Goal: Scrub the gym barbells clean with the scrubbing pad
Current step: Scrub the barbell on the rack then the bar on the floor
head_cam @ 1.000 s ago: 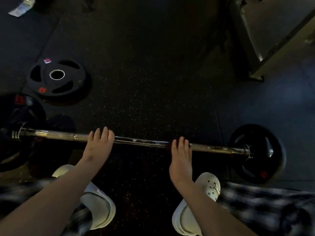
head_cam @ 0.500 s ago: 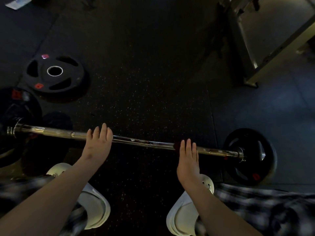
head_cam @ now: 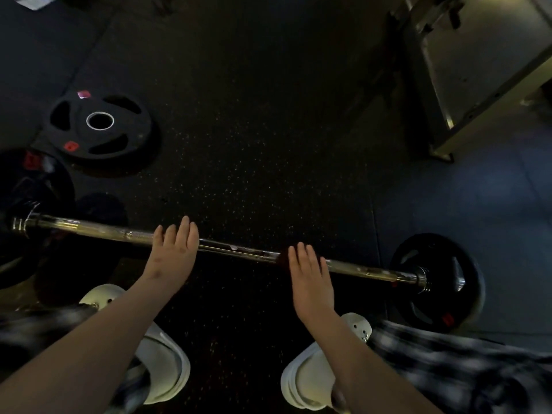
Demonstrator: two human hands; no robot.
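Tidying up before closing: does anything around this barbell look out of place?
A loose weight plate lies flat on the floor beyond the left end of the barbell, not on any rack. A pale scrap, perhaps litter, sits in the far-left corner. Nothing looks spilled.

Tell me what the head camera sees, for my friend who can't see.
A person's left hand and right hand lie flat on a metal barbell on a dark gym floor, the right one pressing a dark pad onto it. One black weight plate sits on the bar's right end; a loose plate lies nearby.
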